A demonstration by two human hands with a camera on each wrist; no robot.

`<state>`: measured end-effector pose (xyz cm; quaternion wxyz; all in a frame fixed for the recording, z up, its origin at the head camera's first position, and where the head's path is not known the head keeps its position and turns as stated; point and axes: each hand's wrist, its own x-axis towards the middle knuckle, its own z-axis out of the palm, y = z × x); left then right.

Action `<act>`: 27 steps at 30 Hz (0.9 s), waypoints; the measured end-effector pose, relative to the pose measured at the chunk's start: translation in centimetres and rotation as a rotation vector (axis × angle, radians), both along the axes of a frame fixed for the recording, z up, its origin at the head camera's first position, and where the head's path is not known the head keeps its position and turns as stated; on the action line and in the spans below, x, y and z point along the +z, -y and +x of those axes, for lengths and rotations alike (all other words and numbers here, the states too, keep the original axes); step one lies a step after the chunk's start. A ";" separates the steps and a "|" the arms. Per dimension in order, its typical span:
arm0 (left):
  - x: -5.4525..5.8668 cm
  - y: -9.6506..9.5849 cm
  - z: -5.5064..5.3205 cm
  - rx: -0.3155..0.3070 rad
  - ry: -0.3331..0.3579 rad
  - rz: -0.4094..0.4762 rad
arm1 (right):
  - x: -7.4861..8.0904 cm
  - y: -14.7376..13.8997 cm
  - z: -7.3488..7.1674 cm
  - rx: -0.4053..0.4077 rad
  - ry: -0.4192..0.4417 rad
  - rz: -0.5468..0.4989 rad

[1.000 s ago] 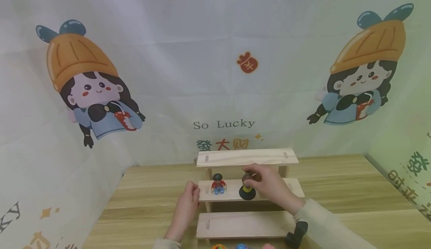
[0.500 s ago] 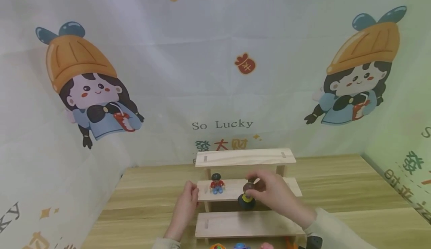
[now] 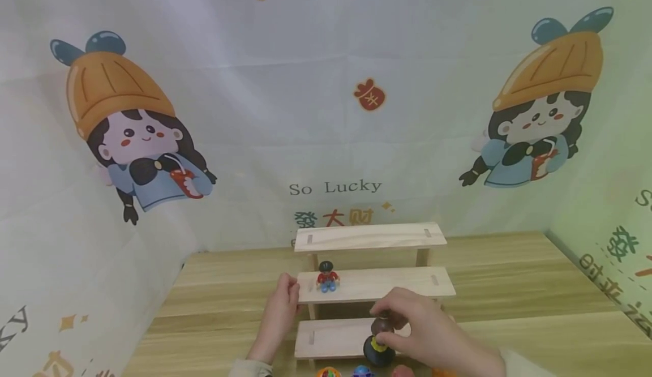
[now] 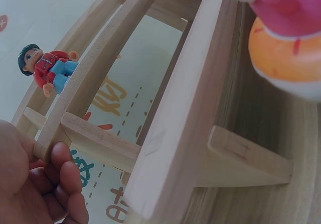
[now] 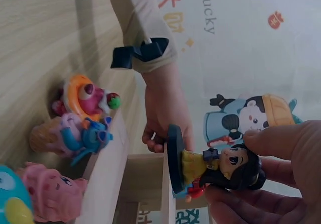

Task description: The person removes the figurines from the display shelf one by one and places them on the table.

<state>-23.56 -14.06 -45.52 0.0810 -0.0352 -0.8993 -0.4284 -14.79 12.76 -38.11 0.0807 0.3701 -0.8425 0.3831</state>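
My right hand (image 3: 425, 329) pinches a girl figurine (image 5: 193, 168) by its head. It has black hair, a yellow dress and a dark round base. In the head view the figurine is held upright in front of the lowest visible board; whether its base touches anything I cannot tell. My left hand (image 3: 281, 312) grips the left end of the middle board of a stepped wooden shelf (image 3: 387, 282), thumb and fingers around the edge in the left wrist view. On that same board a toy figure (image 3: 327, 281) sits near the left end, with black hair, red top and blue trousers.
Several toys stand along the shelf's front: a pink figure in an orange ring (image 5: 83, 96), a blue figure (image 5: 93, 136), a pink pig-like figure (image 5: 52, 191) and a turquoise one (image 5: 11, 196). A printed cloth (image 3: 244, 111) hangs behind the wooden table (image 3: 219, 286).
My right hand has lifted the girl figurine off the middle board and brought it forward and down, in front of the lower board. The left hand keeps its grip on the shelf.
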 end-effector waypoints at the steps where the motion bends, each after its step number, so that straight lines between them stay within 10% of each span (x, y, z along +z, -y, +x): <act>1: 0.0 0.0 0.0 -0.001 0.001 0.001 | -0.2 -0.1 0.3 0.008 0.007 0.013; 5: 0.0 0.0 0.0 -0.002 0.009 0.015 | -1.6 -0.2 0.8 0.061 -0.043 0.055; 17: -0.1 -0.1 -0.1 0.007 0.010 0.018 | -7.3 0.3 -0.2 0.173 -0.668 0.055; 27: -0.2 -0.1 -0.1 0.001 -0.005 0.013 | -9.4 -0.2 1.5 0.028 -0.594 0.203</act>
